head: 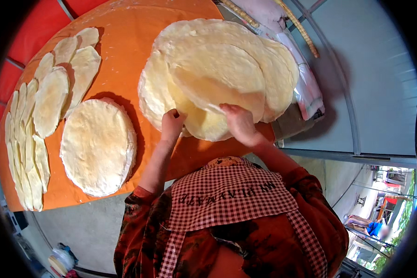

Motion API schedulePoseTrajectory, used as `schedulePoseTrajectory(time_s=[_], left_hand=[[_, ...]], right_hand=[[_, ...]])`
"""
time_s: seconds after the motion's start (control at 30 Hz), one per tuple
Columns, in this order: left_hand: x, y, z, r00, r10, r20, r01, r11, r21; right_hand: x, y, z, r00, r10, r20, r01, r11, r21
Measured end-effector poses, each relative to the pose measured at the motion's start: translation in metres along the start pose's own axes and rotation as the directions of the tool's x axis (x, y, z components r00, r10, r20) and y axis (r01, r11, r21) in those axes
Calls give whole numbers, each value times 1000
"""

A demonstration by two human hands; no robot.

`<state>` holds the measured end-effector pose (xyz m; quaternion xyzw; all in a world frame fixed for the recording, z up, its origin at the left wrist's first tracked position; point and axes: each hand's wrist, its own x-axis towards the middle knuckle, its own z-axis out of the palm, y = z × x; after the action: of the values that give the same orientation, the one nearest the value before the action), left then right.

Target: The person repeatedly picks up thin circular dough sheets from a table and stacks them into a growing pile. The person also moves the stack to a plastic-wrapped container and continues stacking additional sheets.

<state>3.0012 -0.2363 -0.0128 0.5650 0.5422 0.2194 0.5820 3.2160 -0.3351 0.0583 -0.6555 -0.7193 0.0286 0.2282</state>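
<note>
Large, thin round sheets of dough (208, 33) lie overlapped in a loose pile on an orange table cover. My right hand (242, 123) pinches the near edge of the top dough sheet (222, 69), which is raised and folds back there, casting a shadow. Under the raised part, a yellowish sheet surface (208, 123) shows. At the pile's near left edge, my left hand (172, 124) has its fingers curled on the rim of a sheet; its fingertips are partly hidden.
A thick round stack of dough sheets (97, 147) stands on the orange table cover (125, 55) to the left. Beyond it lie several long oval dough pieces (52, 100). Plastic packaging (304, 87) and a rolling pin-like stick (299, 29) are at the right, near a grey panel (371, 87).
</note>
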Motion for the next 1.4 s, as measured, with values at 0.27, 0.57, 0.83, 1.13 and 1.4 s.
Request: schedulePoseTrajectory(time_s=[0.27,0.57,0.83,1.13,1.4], left_hand=[[-27,9,10,963,-195,188,270,715,-645],[-29,44,15,921,-98,376,385,370,-846],[-10,47,16,990,-87,114,142,498,-856],[5,70,59,991,20,131,98,549,-830],[1,63,129,889,-89,449,412,584,-700]], right_hand=[[-24,-8,41,987,-125,104,134,987,-88],[-8,19,43,932,160,324,-278,890,362],[212,81,-216,993,-48,-105,21,970,-244],[118,129,-61,988,-113,-102,82,960,-267],[153,180,-87,996,25,-84,-39,984,-172]])
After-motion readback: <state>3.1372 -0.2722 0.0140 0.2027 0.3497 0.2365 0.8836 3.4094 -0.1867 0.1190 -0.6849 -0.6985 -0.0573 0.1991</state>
